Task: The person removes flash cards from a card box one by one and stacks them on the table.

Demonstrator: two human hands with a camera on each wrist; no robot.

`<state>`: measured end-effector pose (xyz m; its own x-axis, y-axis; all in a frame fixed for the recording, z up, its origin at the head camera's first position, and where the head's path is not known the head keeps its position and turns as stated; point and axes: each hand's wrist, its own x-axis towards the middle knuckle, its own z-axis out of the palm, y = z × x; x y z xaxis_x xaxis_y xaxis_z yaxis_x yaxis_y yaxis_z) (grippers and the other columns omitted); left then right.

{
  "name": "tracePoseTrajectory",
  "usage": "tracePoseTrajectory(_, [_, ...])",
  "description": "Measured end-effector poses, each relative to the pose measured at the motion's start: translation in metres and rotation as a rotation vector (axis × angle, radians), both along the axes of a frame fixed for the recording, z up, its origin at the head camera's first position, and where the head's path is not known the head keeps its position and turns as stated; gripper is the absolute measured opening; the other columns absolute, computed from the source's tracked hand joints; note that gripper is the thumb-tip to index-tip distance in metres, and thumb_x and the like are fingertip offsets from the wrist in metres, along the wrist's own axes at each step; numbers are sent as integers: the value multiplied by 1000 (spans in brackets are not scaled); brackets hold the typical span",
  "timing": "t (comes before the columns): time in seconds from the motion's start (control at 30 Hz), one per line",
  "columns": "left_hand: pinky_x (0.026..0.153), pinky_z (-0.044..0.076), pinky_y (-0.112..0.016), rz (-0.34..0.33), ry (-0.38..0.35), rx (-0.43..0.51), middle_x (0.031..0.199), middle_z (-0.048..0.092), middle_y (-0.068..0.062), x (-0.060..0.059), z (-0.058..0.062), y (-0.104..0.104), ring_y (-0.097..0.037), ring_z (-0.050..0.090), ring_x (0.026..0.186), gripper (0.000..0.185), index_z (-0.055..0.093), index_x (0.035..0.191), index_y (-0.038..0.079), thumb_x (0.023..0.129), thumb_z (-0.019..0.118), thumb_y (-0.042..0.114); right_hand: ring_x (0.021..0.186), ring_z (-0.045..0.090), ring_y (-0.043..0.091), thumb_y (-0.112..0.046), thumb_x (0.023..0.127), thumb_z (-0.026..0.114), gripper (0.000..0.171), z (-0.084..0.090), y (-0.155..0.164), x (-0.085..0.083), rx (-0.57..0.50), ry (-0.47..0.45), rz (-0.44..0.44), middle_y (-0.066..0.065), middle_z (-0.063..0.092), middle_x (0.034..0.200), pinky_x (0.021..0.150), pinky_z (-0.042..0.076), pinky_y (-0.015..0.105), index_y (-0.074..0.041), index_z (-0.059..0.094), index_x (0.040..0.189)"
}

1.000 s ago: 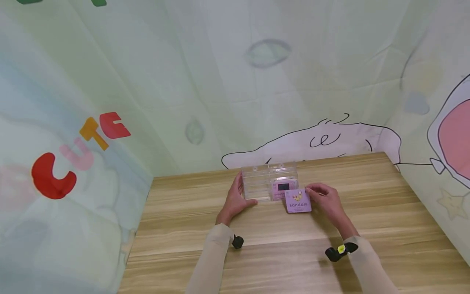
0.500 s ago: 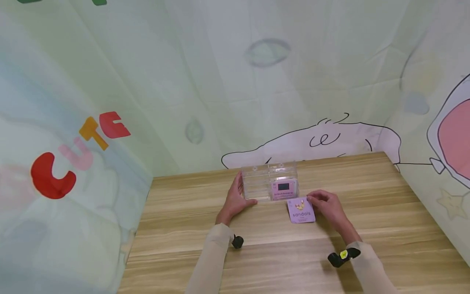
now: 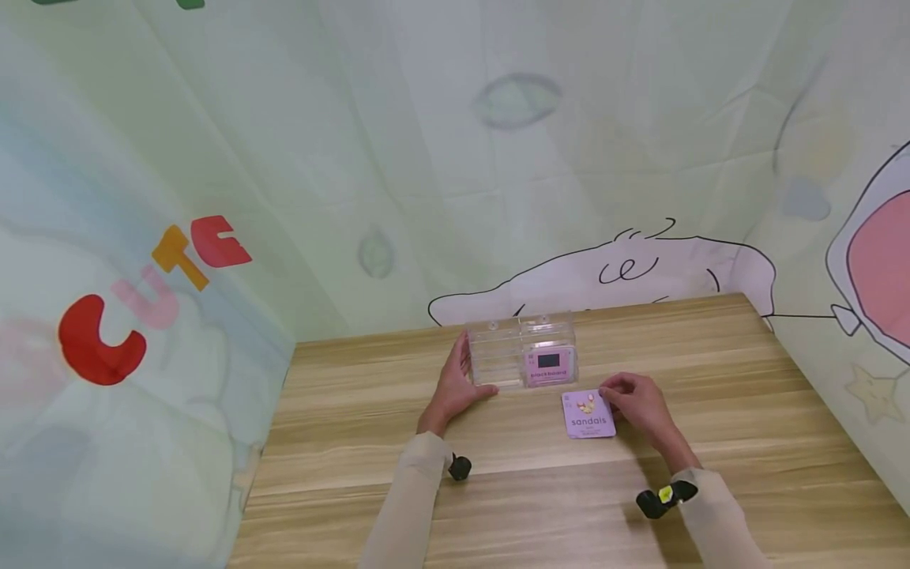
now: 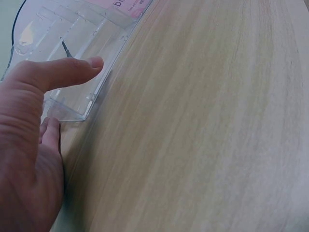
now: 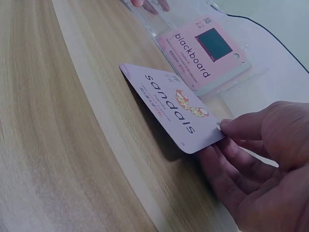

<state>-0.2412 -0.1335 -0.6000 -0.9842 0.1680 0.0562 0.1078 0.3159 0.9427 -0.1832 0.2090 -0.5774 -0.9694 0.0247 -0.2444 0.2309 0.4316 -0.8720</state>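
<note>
In the head view my right hand [image 3: 643,407] pinches a lilac flash card [image 3: 588,423] by its upper right corner. The right wrist view shows the word "sandals" and a sandal picture on the card [image 5: 169,108], tilted over the wood, thumb on top and fingers beneath. A clear plastic card rack [image 3: 496,356] stands near the table's back edge. Its right section holds a pink "blackboard" card [image 3: 550,365]; the left section shows no card. My left hand [image 3: 455,387] rests at the rack's left end, fingers straight along its side and thumb stretched across the front.
The wooden table [image 3: 526,490] carries the rack close to the fabric backdrop [image 3: 398,197], which is printed with cartoon shapes and coloured letters. A black wrist camera [image 3: 460,468] sits on the left wrist and another black camera [image 3: 654,502] on the right.
My right hand has drawn the sandals card toward me and slightly right, away from the rack, uncovering the blackboard card. My left hand and the rack have stayed in place.
</note>
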Motion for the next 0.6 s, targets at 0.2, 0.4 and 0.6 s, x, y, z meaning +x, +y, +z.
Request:
tracePoseTrajectory(0.2, [124, 29, -42, -14, -18, -16, 167, 25, -23, 14, 33, 3, -37, 29, 153, 119, 15, 164, 2, 73, 90, -5, 84, 64, 25, -9, 102, 65, 18, 1, 1, -1, 53, 5, 30, 18, 69, 103, 68, 60, 30, 4, 69, 113])
tracePoseTrajectory(0.4, [124, 30, -40, -26, -8, -21, 166, 27, -25, 20, 46, 4, -38, 30, 152, 115, 17, 163, -1, 73, 89, -5, 88, 62, 26, -10, 102, 65, 18, 0, 0, -1, 95, 6, 38, 17, 68, 106, 71, 58, 28, 2, 70, 113])
tracePoseTrajectory(0.6, [124, 30, -40, -25, -24, -19, 167, 28, -23, 18, 43, 3, -36, 30, 153, 116, 17, 164, 1, 74, 90, -3, 86, 62, 25, -9, 102, 66, 18, 2, -2, -1, 107, 13, 40, 18, 68, 104, 70, 58, 30, 4, 70, 113])
